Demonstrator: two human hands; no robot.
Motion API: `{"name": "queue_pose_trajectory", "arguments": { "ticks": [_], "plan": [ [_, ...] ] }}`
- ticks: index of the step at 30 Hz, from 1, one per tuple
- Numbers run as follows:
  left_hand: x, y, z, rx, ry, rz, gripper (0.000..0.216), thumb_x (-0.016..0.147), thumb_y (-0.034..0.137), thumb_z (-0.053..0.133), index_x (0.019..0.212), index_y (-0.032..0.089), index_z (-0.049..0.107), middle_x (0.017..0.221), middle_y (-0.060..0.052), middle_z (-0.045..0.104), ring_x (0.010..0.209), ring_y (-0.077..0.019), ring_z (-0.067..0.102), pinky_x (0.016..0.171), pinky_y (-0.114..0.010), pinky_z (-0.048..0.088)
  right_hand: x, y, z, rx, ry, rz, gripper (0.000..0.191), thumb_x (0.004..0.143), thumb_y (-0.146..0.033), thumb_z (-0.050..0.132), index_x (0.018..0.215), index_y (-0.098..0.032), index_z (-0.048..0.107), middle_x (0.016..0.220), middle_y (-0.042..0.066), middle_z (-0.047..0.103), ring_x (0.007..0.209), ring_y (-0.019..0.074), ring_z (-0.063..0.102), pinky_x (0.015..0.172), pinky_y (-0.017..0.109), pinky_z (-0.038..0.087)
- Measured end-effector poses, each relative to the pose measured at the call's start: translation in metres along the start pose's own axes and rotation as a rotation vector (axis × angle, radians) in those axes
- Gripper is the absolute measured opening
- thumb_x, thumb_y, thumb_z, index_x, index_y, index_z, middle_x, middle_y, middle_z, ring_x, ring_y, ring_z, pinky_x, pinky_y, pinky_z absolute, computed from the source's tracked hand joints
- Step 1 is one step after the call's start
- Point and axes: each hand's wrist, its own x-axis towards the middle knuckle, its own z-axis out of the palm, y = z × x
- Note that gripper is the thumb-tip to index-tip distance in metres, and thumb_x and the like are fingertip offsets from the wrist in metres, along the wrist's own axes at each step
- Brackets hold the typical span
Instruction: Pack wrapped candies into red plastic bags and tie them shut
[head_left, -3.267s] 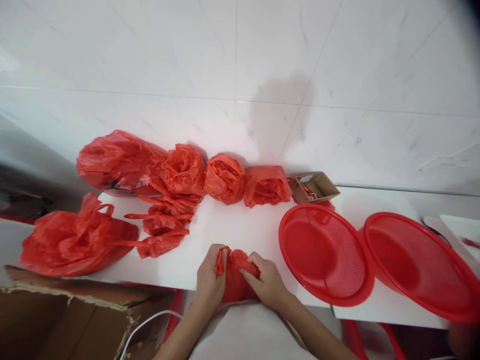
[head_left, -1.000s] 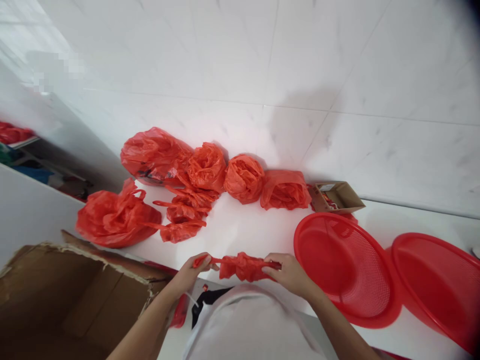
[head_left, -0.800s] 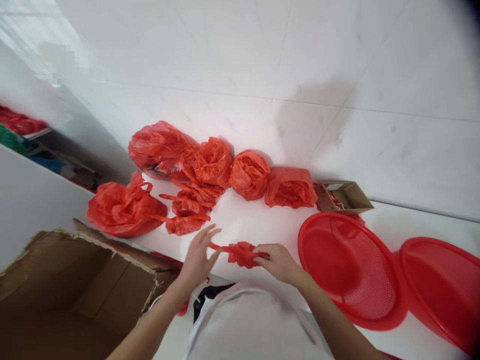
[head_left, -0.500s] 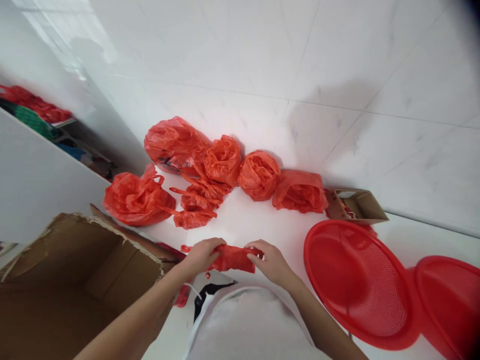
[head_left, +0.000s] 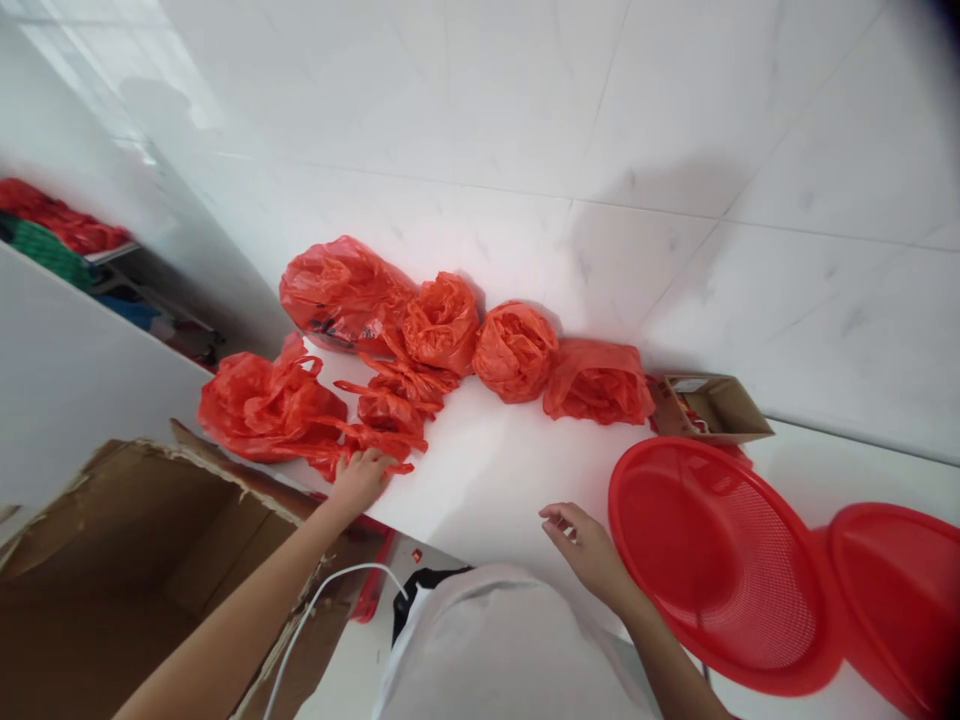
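Observation:
My left hand [head_left: 361, 482] reaches to the near end of a row of small red plastic bags [head_left: 394, 400] on the white table. Its fingers are closed over a red plastic bag [head_left: 325, 462], which sticks out on both sides of the hand; the fingertips are partly hidden. Over the table, my right hand [head_left: 583, 540] is open and holds nothing. Its fingers are bent a little, with the thumb apart, left of a red plastic basket [head_left: 675, 560]. A bulging red plastic bag [head_left: 262, 405] lies just beyond my left hand.
Several stuffed red bags [head_left: 516, 352] line the wall. A small cardboard box [head_left: 724, 410] stands at their right end. Another red basket [head_left: 900, 590] is at far right. A large open cardboard box [head_left: 217, 540] stands below my left arm, with a white cable [head_left: 330, 580] by it.
My left hand has carried the red plastic bag left and away from me, to the row of bags. My right hand has let go of it and moved right.

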Motion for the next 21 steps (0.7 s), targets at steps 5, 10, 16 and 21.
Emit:
{"name": "queue_pose_trajectory", "arguments": {
  "ticks": [5,10,16,21],
  "plan": [
    [-0.021,0.058,0.021,-0.083,-0.169,0.228,0.031,0.082,0.025,0.06,0.112,0.029,0.067,0.123,-0.006,0.062,0.112,-0.0263,0.056,0.098,-0.041,0.039,-0.01,-0.002,-0.003,-0.01,0.012,0.034,0.029,0.091,-0.042,0.043,0.101,-0.022,0.063,0.102,0.007,0.065,0.091,0.0198,0.06,0.079,0.034,0.047],
    [-0.02,0.115,0.028,-0.146,-0.27,0.429,0.034,0.085,0.033,0.056,0.118,0.028,0.063,0.122,-0.007,0.061,0.107,-0.025,0.059,0.093,-0.037,0.043,-0.024,0.005,-0.018,-0.02,0.105,0.075,0.031,0.09,-0.044,0.044,0.1,-0.022,0.064,0.103,0.007,0.066,0.092,0.0206,0.061,0.078,0.034,0.048],
    [-0.013,0.175,0.022,-0.259,-0.333,0.541,0.038,0.088,0.035,0.049,0.123,0.026,0.06,0.125,-0.008,0.06,0.109,-0.0255,0.058,0.096,-0.04,0.043,-0.074,0.07,-0.105,-0.066,0.597,0.298,0.038,0.085,-0.052,0.048,0.101,-0.022,0.065,0.111,0.008,0.066,0.101,0.0236,0.061,0.086,0.036,0.048],
    [-0.021,0.206,0.027,-0.363,-0.377,0.574,0.04,0.089,0.039,0.047,0.125,0.026,0.059,0.125,-0.007,0.06,0.109,-0.0238,0.059,0.098,-0.038,0.042,-0.152,0.173,-0.197,-0.33,1.003,0.763,0.052,0.077,-0.05,0.048,0.117,-0.017,0.06,0.106,0.015,0.069,0.093,0.0324,0.065,0.077,0.044,0.05]
  ]
}}
